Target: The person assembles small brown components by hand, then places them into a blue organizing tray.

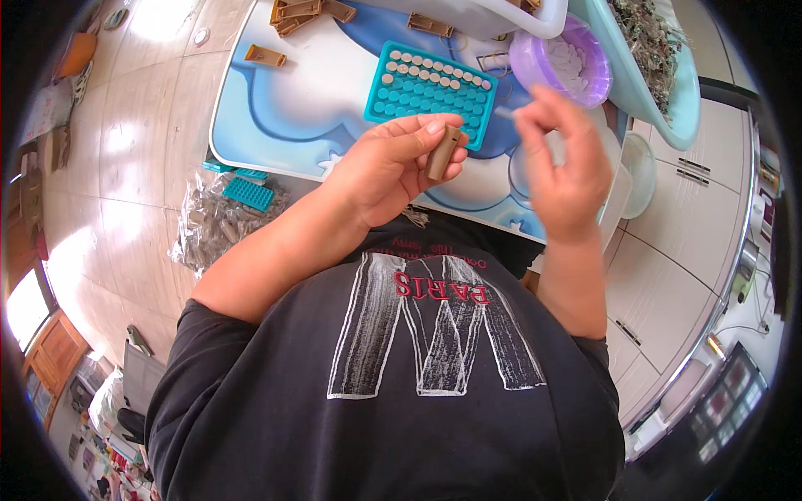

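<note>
My left hand (399,159) is closed around a brown plastic casing (441,159), held upright over the table's near side between thumb and fingers. A small dark slot shows near its top. To the right, my right hand (564,159) is raised and smeared by motion. A small pale piece (505,112) sticks out from its pinched fingertips, too blurred to name. Just beyond both hands lies a teal tray (370,104) with rows of round wells. White round caps (426,70) fill its far rows. Behind my right hand stands a purple bowl (603,63) of small white pieces (568,65).
Several brown casings (266,56) lie at the table's far left. A translucent bin (547,23) stands at the far edge. At right is a light blue tub (687,100) of tangled small parts. Left below the table (251,108), a clear bag (209,225) has teal trays (248,194) on it.
</note>
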